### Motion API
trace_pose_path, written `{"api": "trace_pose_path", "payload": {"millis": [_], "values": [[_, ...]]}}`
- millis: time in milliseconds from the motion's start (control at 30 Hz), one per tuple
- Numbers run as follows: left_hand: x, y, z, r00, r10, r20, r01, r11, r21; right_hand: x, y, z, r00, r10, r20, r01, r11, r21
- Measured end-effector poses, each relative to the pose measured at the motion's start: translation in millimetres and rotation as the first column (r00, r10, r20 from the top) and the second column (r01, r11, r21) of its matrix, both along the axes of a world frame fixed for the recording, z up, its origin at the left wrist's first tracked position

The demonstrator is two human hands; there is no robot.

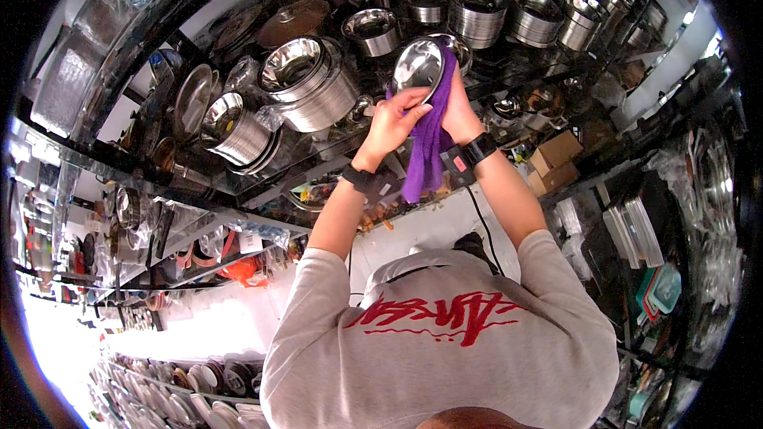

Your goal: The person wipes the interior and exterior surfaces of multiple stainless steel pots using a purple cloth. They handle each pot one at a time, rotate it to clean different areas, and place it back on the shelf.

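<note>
A shiny steel bowl [416,65] is held up, tilted, in front of the shelf, with its hollow side partly facing me. My left hand [391,125] has its fingers and thumb closed at the bowl's lower rim. Behind the bowl's right side, my right hand [461,110] grips a purple cloth [427,155] pressed against it; most of its fingers are hidden by the cloth and bowl. The cloth's loose end hangs down between my wrists. Each wrist wears a black band.
Stacked steel bowls [477,14] fill the shelf behind my hands. A large bowl stack [314,91] stands at left, near a smaller stack [234,131]. Cardboard boxes [554,160] sit at right. Dark shelf rails [187,187] run along the left, and a black cable [486,226] hangs below.
</note>
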State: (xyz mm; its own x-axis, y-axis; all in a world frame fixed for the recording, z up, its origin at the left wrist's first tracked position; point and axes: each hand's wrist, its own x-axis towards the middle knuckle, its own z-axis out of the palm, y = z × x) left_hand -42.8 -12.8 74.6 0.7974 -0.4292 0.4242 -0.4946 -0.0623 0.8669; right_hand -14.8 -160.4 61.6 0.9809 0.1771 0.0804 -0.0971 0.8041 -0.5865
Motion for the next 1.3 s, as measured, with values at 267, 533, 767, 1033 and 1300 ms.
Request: {"api": "trace_pose_path", "payload": {"millis": [267, 533, 767, 1033, 1300], "values": [[24.9, 29.1, -4.0, 0.761, -0.08, 0.644, -0.219, 0.902, 0.371, -18.3, 4.9, 13.7, 0.995, -0.086, -0.06, 0.085, 0.996, -0.01], [18.2, 19.6, 5.9, 0.607, -0.144, 0.781, -0.407, 0.789, 0.461, 5.7, 6.1, -23.1, 0.846, -0.492, 0.205, 0.514, 0.652, -0.558], [14.1, 12.7, -0.2, 0.762, 0.426, 0.488, -0.466, 0.884, -0.045, 8.1, -1.2, -32.6, 0.738, -0.567, 0.366, 0.659, 0.489, -0.571], [49.3, 17.7, -31.4, 0.869, 0.412, -0.274, -0.457, 0.881, -0.123, 9.5, -12.7, -45.5, 0.755, -0.501, 0.424, 0.601, 0.267, -0.754], [47.3, 25.3, -37.7, 0.849, 0.446, -0.284, -0.483, 0.873, -0.072, -16.2, -12.6, 18.4, 0.722, -0.587, 0.368, 0.689, 0.663, -0.294]]}}
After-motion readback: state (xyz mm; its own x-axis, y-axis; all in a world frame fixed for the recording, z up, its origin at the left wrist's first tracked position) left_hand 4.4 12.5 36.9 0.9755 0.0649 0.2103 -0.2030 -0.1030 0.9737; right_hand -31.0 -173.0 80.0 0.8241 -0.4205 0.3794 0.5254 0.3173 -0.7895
